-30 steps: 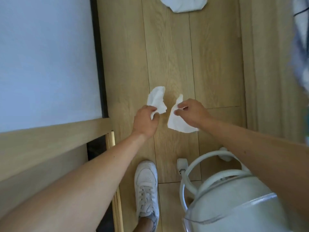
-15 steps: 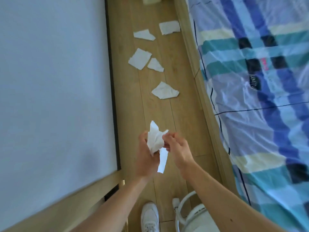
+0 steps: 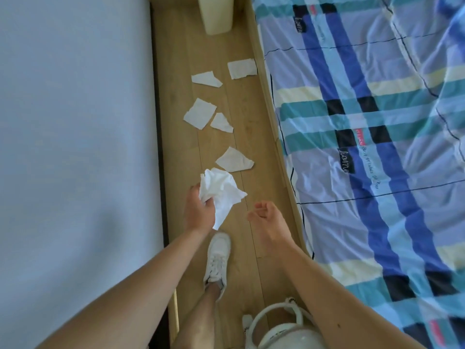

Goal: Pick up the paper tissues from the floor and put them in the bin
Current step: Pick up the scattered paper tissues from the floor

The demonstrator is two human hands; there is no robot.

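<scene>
Left hand [image 3: 200,210] clutching crumpled tissues [image 3: 221,191], right hand [image 3: 264,217] loosely open, empty

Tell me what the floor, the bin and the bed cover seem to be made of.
Floor: pale wood-look planks, probably laminate; seams and faint grain show.
Bin: cream, smooth and matte, likely plastic.
Bed cover: soft woven fabric, probably cotton; plaid print and creases.

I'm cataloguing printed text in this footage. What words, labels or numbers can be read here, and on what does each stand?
"home", as best it reads: script on dark patches of the blue, teal and cream checked bedsheet, again near the top.
Pink patch: too blurred.
Small script line beside it: too small to read.
White fan at the bottom edge: marks, unreadable.
</scene>
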